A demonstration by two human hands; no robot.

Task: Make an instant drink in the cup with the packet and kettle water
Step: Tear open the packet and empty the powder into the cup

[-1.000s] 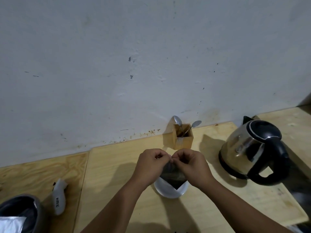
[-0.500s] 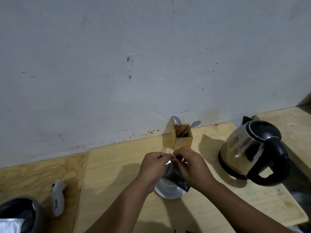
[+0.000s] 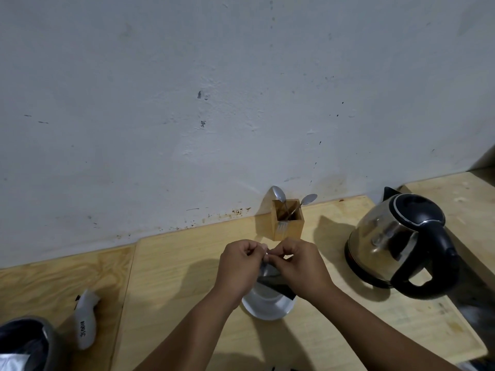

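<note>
While both hands meet above the white cup [image 3: 269, 303], a dark bin [image 3: 24, 344] sits far left of it at the bench [image 3: 166, 285] edge, with a torn white wrapper [image 3: 85, 326] between bin and cup. The left hand [image 3: 237, 269] pinches the top edge of the dark packet [image 3: 276, 281], which hangs over the cup's mouth; the right hand [image 3: 301, 266] pinches the same edge, each grip closed on it. Behind the cup stands a wooden spoon holder [image 3: 288, 223]. Right of the cup stands the steel electric kettle [image 3: 393, 239].

Dark packet [image 3: 277, 281], white cup [image 3: 267, 306], steel-and-black kettle [image 3: 396, 239], pale wood counter [image 3: 171, 277]
</note>
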